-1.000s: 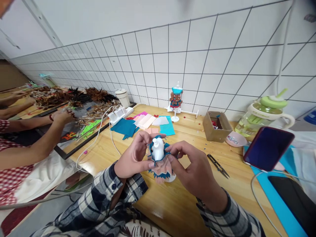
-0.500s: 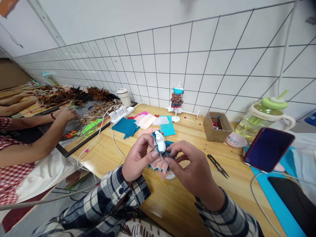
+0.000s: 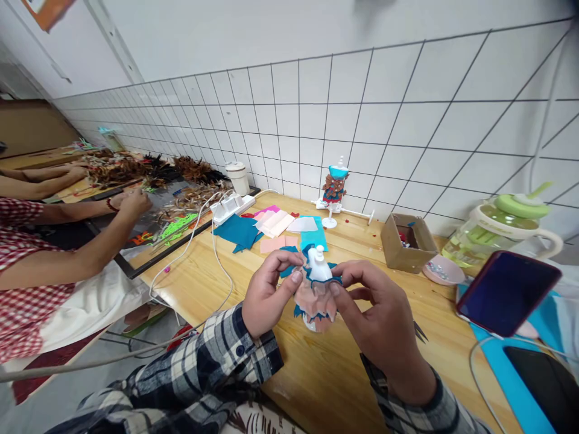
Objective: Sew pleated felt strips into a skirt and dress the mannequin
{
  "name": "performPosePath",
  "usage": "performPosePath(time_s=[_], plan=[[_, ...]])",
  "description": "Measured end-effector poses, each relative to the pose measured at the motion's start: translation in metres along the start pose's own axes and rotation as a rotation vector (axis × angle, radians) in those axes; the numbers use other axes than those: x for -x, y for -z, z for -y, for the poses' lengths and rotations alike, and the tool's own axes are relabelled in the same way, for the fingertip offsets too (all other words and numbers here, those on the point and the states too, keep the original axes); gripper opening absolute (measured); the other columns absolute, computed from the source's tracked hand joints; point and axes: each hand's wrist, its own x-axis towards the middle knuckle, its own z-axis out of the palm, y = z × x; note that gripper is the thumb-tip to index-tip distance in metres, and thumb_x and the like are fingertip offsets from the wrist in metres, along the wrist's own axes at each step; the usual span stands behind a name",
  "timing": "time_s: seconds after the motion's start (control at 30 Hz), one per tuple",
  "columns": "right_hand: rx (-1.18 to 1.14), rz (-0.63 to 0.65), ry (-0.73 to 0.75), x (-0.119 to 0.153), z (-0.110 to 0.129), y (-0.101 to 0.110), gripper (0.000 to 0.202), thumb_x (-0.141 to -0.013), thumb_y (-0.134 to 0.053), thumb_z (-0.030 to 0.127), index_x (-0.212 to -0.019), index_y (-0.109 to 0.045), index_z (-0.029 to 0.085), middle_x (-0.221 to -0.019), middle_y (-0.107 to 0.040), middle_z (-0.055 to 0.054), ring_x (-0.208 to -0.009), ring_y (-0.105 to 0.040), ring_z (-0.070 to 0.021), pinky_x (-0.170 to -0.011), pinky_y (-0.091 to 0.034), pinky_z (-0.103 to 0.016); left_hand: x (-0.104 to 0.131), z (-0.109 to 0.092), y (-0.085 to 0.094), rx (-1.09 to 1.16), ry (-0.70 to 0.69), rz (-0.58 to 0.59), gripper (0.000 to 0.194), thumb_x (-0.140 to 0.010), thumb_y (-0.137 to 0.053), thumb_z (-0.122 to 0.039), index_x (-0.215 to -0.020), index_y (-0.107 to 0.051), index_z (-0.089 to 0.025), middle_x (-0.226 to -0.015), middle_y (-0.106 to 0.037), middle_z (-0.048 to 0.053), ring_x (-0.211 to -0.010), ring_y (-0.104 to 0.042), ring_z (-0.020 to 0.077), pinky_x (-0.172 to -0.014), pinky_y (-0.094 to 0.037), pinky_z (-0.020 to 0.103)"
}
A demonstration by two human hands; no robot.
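Note:
A small white dress form stands upright between my hands, wrapped in a ruffled pink and teal fabric dress. My left hand pinches the dress's upper edge on the left between thumb and fingers. On the other side my right hand pinches the teal-trimmed edge near the form's shoulder. The form's white neck and shoulders show above the fabric, and part of its round base shows below. Behind my hands lie teal, pink and white fabric pieces.
A second dressed form stands by the tiled wall. To the right are a cardboard box, a pink dish, a drink bottle, a propped phone and partly hidden snips. Co-workers' arms, feathers and a power strip are at left.
The dress's teal-edged top now spreads around the form's shoulders, held out at both sides. My hands and the form sit slightly further right in view, and the view itself has shifted.

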Motion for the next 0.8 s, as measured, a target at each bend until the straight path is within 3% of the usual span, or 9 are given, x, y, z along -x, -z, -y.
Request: performPosePath(time_s=[0.13,0.33,0.57,0.8], plan=[[0.004,0.018,0.009,0.0013,0.0007,-0.001,0.011,-0.084,-0.059,0.022,-0.076,-0.052,0.021,-0.091,-0.067,-0.004,-0.075,-0.065,-0.0119,-0.057,-0.056,-0.018,0.0013,0.0017,0.0002,-0.068,0.021,-0.04,0.016,-0.091,-0.059,-0.033,-0.099,-0.059,-0.018,-0.103,-0.065,0.007,-0.099,-0.06,0.0191,-0.086,-0.045,0.029],[0.018,0.034,-0.018,0.002,0.0008,-0.0016,0.01,-0.085,-0.059,0.023,-0.078,-0.053,0.021,-0.092,-0.068,-0.005,-0.074,-0.065,-0.0131,-0.057,-0.058,-0.02,0.0034,0.0032,-0.0018,0.057,0.033,-0.041,0.025,-0.094,-0.053,-0.039,-0.114,-0.054,-0.023,-0.103,-0.065,0.005,-0.1,-0.061,0.0187,-0.086,-0.046,0.03],[0.018,0.044,-0.008,0.0018,-0.0014,0.0004,0.01,-0.085,-0.059,0.022,-0.078,-0.053,0.021,-0.093,-0.069,-0.004,-0.072,-0.066,-0.0122,-0.057,-0.057,-0.019,0.0033,0.0033,-0.001,0.033,0.015,0.029,0.028,-0.09,-0.06,-0.039,-0.111,-0.053,-0.022,-0.107,-0.064,0.005,-0.1,-0.059,0.0195,-0.086,-0.045,0.03],[0.017,0.063,-0.016,0.0026,-0.0003,0.001,0.009,-0.085,-0.059,0.024,-0.079,-0.053,0.021,-0.094,-0.071,-0.004,-0.067,-0.066,-0.0112,-0.051,-0.055,-0.017,0.0028,0.0013,-0.0018,-0.052,-0.033,-0.069,0.028,-0.094,-0.049,-0.046,-0.102,-0.059,-0.02,-0.098,-0.063,0.005,-0.094,-0.058,0.0195,-0.084,-0.045,0.031]])
